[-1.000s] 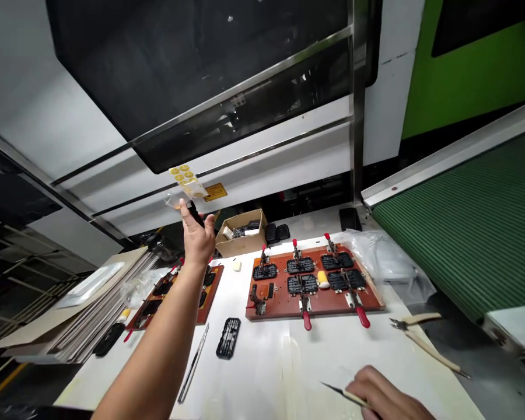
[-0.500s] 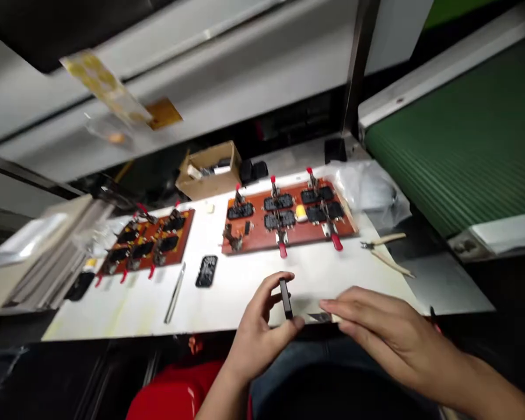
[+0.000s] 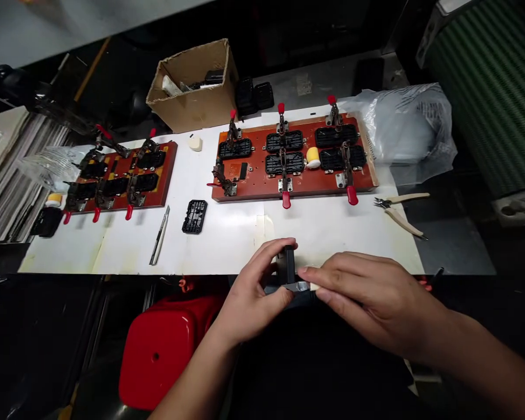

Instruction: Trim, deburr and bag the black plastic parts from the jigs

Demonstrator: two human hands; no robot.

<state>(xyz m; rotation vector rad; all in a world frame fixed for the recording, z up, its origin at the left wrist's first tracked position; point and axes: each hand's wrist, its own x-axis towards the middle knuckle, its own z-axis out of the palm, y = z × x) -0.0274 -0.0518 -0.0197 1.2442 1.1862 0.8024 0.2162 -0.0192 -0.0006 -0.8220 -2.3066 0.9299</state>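
My left hand (image 3: 256,291) pinches a small black plastic part (image 3: 289,263) on edge at the near rim of the white table (image 3: 227,233). My right hand (image 3: 371,297) is closed on a thin blade tool (image 3: 301,286) with a pale handle; its metal tip touches the black part. Both hands meet just in front of the table's near edge, above my lap.
A brown clamp fixture (image 3: 295,157) with red-handled toggles holds several black parts; a second fixture (image 3: 118,178) lies left. A loose black part (image 3: 195,216), a metal tool (image 3: 160,236), cutters (image 3: 400,210), a cardboard box (image 3: 195,87), a plastic bag (image 3: 402,128), a red stool (image 3: 166,344).
My left hand came down from the raised sticker sheet to the table edge with the black part. My right hand brought the blade to it. The view tilted downward.
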